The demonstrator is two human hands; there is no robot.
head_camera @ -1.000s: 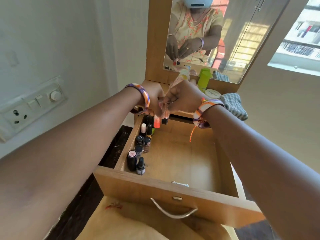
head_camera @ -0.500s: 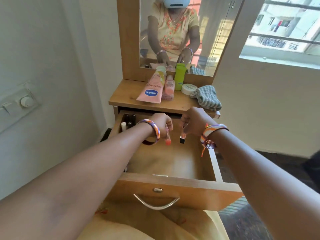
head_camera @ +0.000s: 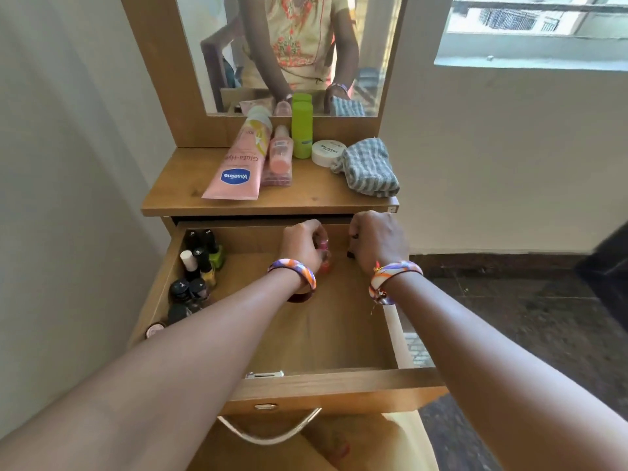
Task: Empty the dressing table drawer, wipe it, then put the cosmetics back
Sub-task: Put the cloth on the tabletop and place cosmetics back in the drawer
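Evidently restocking, both hands hung over the open drawer (head_camera: 339, 382): the left hand (head_camera: 302, 246) gripped a pink bottle (head_camera: 324, 260), the right hand (head_camera: 377, 243) pinched something small and dark, probably bound for the bottles (head_camera: 200, 266) lining the left wall.

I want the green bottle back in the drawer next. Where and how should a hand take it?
Grip the green bottle around its mid-body, coming from the front. It stands upright, a plain cylinder, against the mirror frame. The pink bottle lies close on its left and the white jar on its right, so a side approach looks cramped.
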